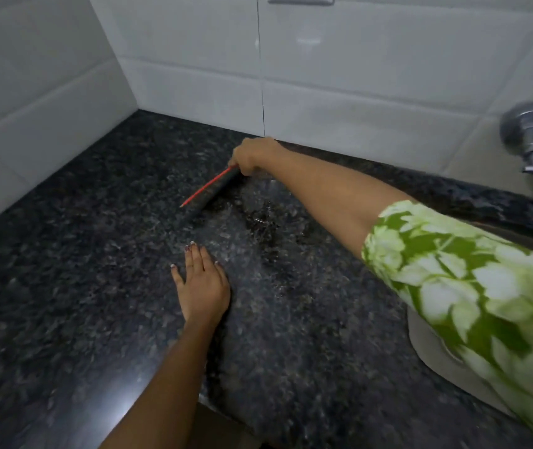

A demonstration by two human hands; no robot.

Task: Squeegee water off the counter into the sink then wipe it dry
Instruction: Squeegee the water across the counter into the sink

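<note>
My right hand [253, 154] is stretched far across the dark speckled granite counter [64, 254], close to the back wall, and grips a squeegee [208, 189] with a red edge and a dark blade. The blade lies on the counter, slanting toward the near left. Just right of the blade spreads a patch of water [258, 222] with wet streaks. My left hand [203, 283] lies flat on the counter with fingers apart, holding nothing, nearer to me than the squeegee. The sink's pale rim [433, 348] shows at the right, mostly hidden by my green floral sleeve.
White wall tiles [339, 76] enclose the counter at the back and left, forming a corner. A chrome tap [532, 137] sticks out of the wall at the far right above the sink. The counter's front edge runs along the bottom of the view.
</note>
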